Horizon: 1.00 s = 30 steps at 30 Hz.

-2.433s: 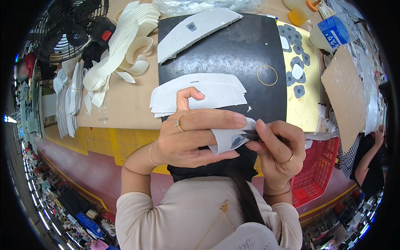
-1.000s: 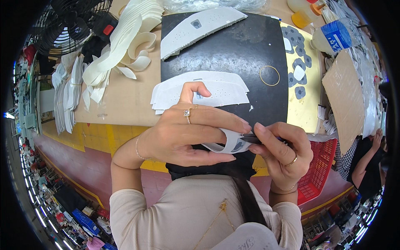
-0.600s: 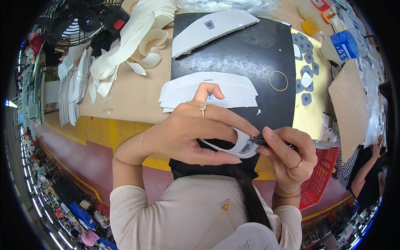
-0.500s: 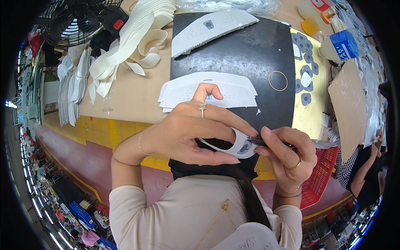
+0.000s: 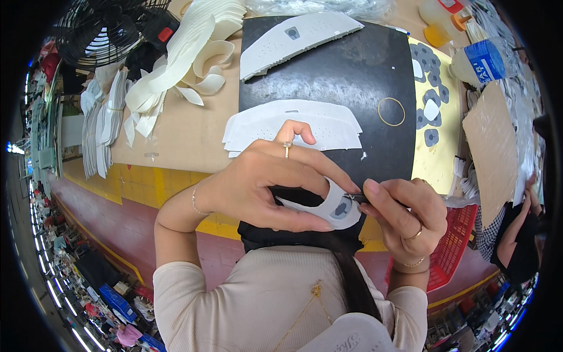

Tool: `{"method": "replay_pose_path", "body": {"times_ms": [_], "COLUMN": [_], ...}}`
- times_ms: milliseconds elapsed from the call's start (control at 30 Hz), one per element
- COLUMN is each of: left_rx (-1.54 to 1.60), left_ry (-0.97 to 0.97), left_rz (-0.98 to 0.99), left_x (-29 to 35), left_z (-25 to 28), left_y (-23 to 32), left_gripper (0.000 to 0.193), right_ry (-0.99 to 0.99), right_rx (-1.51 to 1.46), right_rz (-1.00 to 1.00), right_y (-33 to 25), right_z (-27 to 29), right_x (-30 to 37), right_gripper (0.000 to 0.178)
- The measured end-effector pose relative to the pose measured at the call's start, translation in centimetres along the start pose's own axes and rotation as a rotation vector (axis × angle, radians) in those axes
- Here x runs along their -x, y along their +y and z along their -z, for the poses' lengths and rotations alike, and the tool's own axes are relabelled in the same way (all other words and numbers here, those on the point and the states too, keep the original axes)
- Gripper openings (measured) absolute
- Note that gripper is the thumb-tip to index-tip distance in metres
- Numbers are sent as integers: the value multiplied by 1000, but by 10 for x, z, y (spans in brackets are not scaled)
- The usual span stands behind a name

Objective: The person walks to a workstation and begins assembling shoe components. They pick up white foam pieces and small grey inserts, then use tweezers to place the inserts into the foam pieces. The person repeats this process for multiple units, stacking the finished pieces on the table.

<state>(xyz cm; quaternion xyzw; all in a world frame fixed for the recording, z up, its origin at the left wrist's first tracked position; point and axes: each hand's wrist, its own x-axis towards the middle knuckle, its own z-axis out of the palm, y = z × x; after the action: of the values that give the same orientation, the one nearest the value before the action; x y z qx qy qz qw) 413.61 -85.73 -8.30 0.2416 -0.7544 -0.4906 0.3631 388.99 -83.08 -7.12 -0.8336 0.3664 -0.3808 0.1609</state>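
My left hand [image 5: 267,182] is closed on a white shoe-upper piece [image 5: 333,190], bent into a loop between thumb and fingers. A grey patch [image 5: 341,209] faces up on its curved end. Pinched in my right hand [image 5: 404,217] is a small dark pointed tool [image 5: 355,198], its exact kind hidden by the fingers. The tool's tip meets the white piece beside the grey patch. Just beyond my left hand, a stack of white perforated pieces [image 5: 293,126] lies on the black mat [image 5: 375,70]. Another white stack [image 5: 302,44] lies farther back.
Grey patches [image 5: 431,138] lie on a yellow sheet [image 5: 437,161] at the right, near a bottle [image 5: 481,61]. A rubber band [image 5: 391,111] rests on the mat. White strips [image 5: 187,53] and a black fan [image 5: 108,29] are at far left; a red basket [image 5: 451,246] stands low right.
The white piece has turned slightly in my left hand, bringing more of its grey patch into view. The tool has shifted a little along the piece's edge with my right hand.
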Motion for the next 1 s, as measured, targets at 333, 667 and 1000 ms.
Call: {"method": "replay_pose_path", "body": {"times_ms": [333, 667, 1000], "left_rx": [10, 35, -119], "left_ry": [-28, -8, 179], "left_rz": [22, 40, -7], "left_x": [-2, -1, 2], "left_z": [3, 4, -10], "left_y": [-1, -1, -6], "left_gripper": [24, 22, 21], "right_ry": [-46, 337, 173], "right_rx": [24, -511, -629], "right_rz": [16, -295, -535], "right_y": [1, 20, 17], "right_z": [4, -11, -22], "right_x": [-4, 12, 23], "right_gripper": [50, 42, 25]}}
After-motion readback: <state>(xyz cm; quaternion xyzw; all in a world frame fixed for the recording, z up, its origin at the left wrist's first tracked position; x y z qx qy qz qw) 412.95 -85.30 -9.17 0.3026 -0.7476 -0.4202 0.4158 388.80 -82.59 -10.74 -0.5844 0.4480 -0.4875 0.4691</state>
